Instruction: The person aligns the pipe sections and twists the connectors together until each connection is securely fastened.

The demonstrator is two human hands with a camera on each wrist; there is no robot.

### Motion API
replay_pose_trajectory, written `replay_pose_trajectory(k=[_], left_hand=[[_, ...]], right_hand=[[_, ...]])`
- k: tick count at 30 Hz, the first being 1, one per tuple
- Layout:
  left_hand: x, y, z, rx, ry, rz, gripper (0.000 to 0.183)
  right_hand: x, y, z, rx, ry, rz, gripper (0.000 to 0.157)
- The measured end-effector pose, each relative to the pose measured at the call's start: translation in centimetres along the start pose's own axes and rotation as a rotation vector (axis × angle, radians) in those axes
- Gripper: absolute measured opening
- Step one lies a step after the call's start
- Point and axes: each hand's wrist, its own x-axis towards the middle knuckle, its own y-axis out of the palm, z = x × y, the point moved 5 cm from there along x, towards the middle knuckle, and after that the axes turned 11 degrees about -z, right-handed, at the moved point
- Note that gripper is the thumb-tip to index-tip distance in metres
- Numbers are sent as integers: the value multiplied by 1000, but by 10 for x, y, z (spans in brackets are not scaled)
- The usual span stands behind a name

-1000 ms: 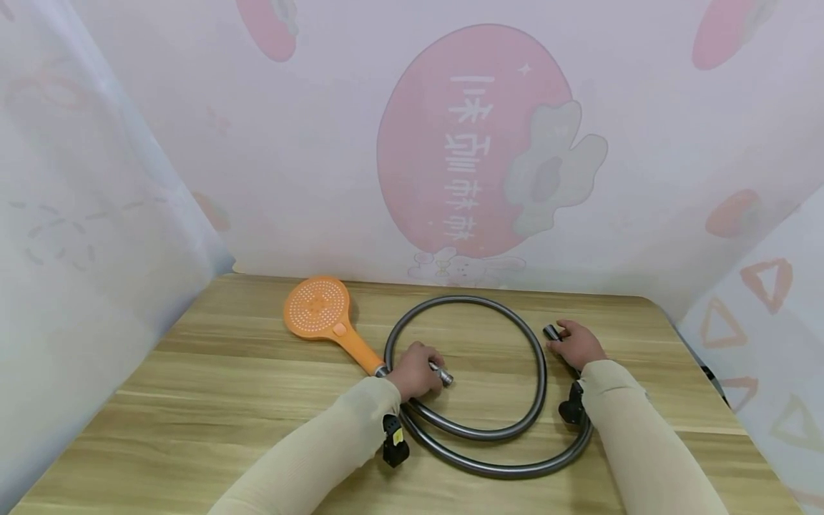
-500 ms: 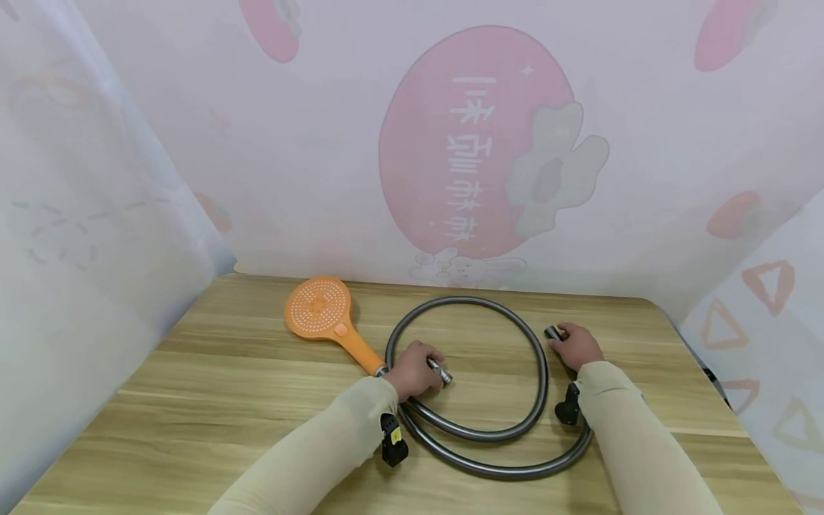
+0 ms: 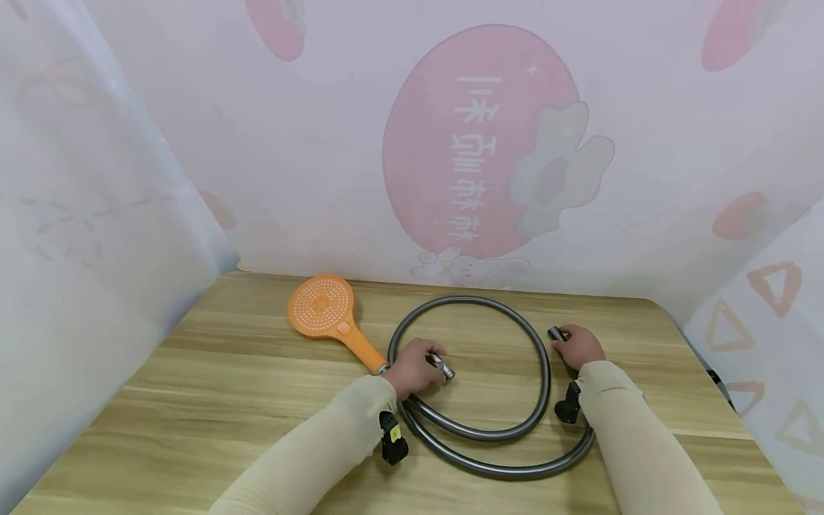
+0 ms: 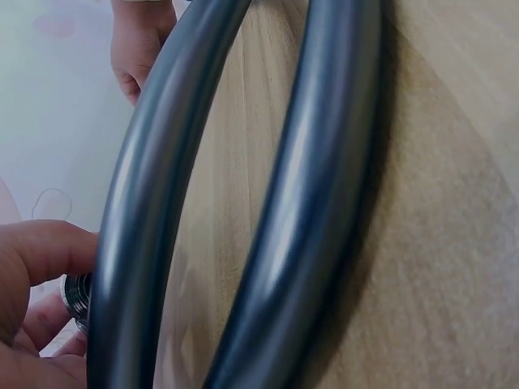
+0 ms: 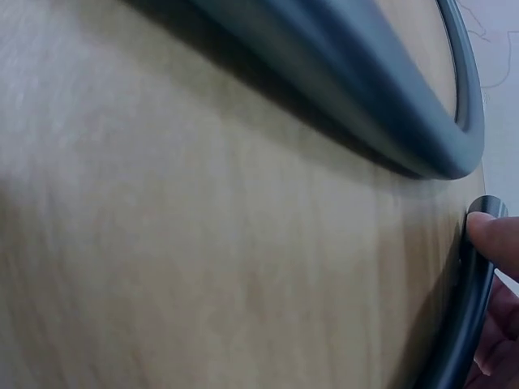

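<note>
In the head view my left hand pinches a short, shiny metal fitting just inside the loop of a dark grey shower hose. Ridges like threads show on the fitting in the left wrist view, between thumb and fingers. Whether it joins the hose is hidden by the hand. My right hand grips the hose near its far right end, thumb along the tip in the right wrist view. An orange shower head lies face up to the left, its handle's end beside my left wrist.
The hose lies coiled across the middle of a wood-grain table. A pale patterned curtain rises behind the table's back edge, with more at both sides. Black wrist cameras sit under both sleeves.
The fitting in my left hand has lifted slightly. The right hand still grips the hose end in about the same place, and the whole view has shifted a little.
</note>
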Motion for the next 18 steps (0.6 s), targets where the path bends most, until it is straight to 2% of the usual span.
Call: replay_pose_trajectory(k=[8,18], left_hand=[[3,1,6,-100,-51,8,46],[3,-1,5,-154,-36,8,48]], right_hand=[[-1,-4,2,-5,-9,-13,42],[-5,-9,8,37,-4,-26,42]])
